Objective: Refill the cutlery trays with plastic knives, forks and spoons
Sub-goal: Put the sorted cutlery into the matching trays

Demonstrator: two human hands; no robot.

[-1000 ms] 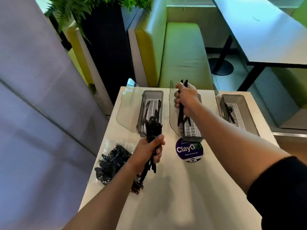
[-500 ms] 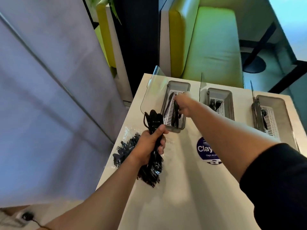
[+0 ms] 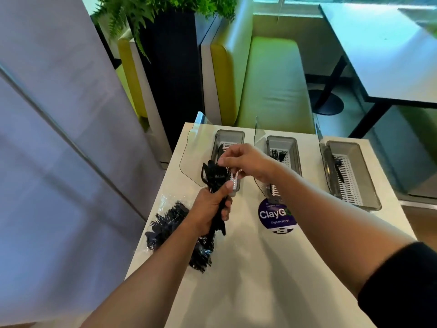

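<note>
Three grey cutlery trays stand along the far edge of a white counter (image 3: 260,268): the left tray (image 3: 230,136), the middle tray (image 3: 282,142) with a few black forks, and the right tray (image 3: 354,157) with one or two black pieces. My left hand (image 3: 210,209) grips an upright bundle of black plastic cutlery (image 3: 214,176) in front of the left tray. My right hand (image 3: 243,162) hovers over the left tray, fingertips pinching at the top of that bundle. A clear bag of black cutlery (image 3: 165,223) lies on the counter by my left wrist.
Clear lids stand open beside each tray. A round purple ClayGo sticker (image 3: 276,216) is on the counter. Behind the counter are a green bench seat (image 3: 272,79), a dark planter with ferns (image 3: 175,67) and a table (image 3: 390,55). A grey wall stands at the left.
My right hand has drawn back from inside the left tray to the top of the bundle in my left hand. The camera has tilted up, showing more of the bench.
</note>
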